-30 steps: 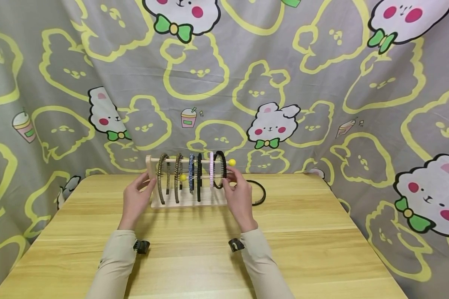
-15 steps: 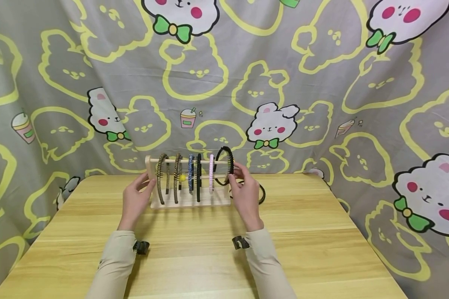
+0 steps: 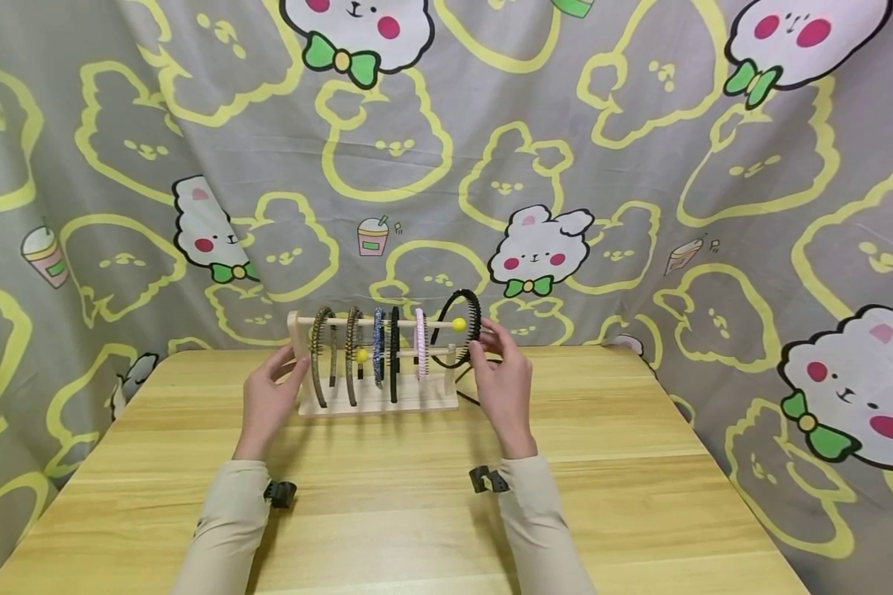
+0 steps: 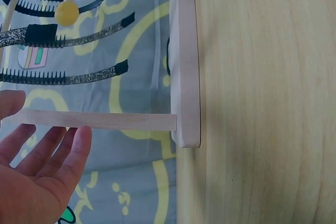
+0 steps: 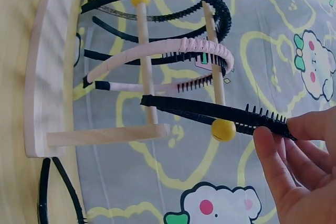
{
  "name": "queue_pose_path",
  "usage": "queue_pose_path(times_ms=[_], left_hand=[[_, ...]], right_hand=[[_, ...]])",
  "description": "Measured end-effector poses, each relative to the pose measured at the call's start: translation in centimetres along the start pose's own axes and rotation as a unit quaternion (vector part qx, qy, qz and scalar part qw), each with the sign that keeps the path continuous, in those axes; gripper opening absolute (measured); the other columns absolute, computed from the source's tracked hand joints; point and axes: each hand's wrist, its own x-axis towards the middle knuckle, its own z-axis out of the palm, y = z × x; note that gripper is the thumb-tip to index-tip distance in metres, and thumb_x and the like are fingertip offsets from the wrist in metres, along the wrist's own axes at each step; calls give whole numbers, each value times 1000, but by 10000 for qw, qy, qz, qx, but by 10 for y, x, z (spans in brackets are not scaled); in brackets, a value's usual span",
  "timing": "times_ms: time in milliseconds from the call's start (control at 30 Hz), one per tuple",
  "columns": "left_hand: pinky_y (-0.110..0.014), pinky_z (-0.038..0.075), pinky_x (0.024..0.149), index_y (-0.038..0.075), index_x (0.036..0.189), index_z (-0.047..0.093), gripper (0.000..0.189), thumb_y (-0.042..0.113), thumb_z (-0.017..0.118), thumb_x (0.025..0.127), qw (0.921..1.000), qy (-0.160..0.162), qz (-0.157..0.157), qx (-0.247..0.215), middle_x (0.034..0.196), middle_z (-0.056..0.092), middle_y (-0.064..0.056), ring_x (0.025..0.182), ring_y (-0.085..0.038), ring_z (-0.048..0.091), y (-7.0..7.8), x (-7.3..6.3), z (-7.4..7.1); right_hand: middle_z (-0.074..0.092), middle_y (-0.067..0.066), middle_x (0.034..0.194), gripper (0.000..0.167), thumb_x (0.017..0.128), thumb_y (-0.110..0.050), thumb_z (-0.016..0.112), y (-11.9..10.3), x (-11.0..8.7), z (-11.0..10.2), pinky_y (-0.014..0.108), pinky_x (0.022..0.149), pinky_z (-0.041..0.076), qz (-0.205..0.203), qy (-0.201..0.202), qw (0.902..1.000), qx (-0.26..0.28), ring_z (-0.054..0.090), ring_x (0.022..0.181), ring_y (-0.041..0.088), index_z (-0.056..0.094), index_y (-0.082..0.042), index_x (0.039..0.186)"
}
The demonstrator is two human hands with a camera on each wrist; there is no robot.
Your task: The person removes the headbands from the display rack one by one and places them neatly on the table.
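Note:
My left hand (image 3: 269,405) grips the left upright (image 4: 105,120) of a wooden headband rack (image 3: 379,405), thumb on one side and fingers on the other. With thumb and fingers, my right hand (image 3: 508,401) pinches a toothed black headband (image 5: 205,109) by its curved top. That headband is at the right end of the upper rod, right beside the yellow ball (image 5: 223,129) on its tip. Farther along the rods hang a pink headband (image 5: 136,51), a black one (image 3: 394,355), a blue glittery one (image 3: 379,347) and two brownish ones (image 3: 352,364).
Another black headband (image 5: 44,187) lies on the wooden table (image 3: 387,512) beyond the rack's right end, partly hidden by my right hand in the head view. A grey patterned curtain (image 3: 417,190) hangs behind the table and along its sides.
My right hand has moved right, sliding the black headband away from the pink one to the rod's ball end. My left hand keeps its hold on the upright.

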Motion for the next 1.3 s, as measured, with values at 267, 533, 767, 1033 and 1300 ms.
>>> queue_pose_path(times_ms=[267, 533, 767, 1033, 1300], left_hand=[[-3, 46, 81, 11, 148, 56, 52, 37, 62, 103, 10000, 9, -1, -43, 142, 61, -16, 127, -33, 60, 0, 0, 0], [-4, 45, 81, 12, 147, 57, 51, 38, 62, 103, 10000, 29, 11, -9, 141, 62, -15, 126, -32, 60, -1, 0, 1], [-4, 46, 82, 13, 147, 57, 50, 36, 63, 103, 10000, 44, 18, -17, 141, 62, -15, 126, -31, 61, -2, 1, 1], [-5, 46, 83, 12, 147, 57, 51, 36, 62, 103, 10000, 23, 29, 21, 141, 62, -15, 127, -32, 61, -1, 0, 1], [-4, 46, 81, 12, 148, 56, 51, 37, 61, 103, 10000, 4, -4, 36, 142, 62, -15, 126, -32, 61, 0, 0, 0]], right_hand=[[74, 13, 112, 34, 98, -6, 68, 0, 4, -8, 29, 80, 62, 242, 40, 9992, 304, 71, 104, 24, 66, -8, 133], [72, 17, 115, 36, 98, -2, 66, -2, 7, -19, 26, 77, 62, 357, 131, 9961, 800, 69, 104, 27, 64, -5, 134], [71, 16, 117, 35, 99, -5, 65, 1, 11, -29, 38, 81, 63, 411, 218, 9960, 767, 67, 104, 24, 63, -6, 135], [71, 17, 119, 35, 100, -2, 64, 5, 15, -43, 25, 79, 61, 486, 291, 9943, 907, 66, 104, 21, 63, -5, 135], [70, 21, 121, 35, 100, 0, 63, 17, 21, -63, 27, 79, 61, 654, 529, 9910, 1041, 64, 98, 14, 62, -2, 135]])
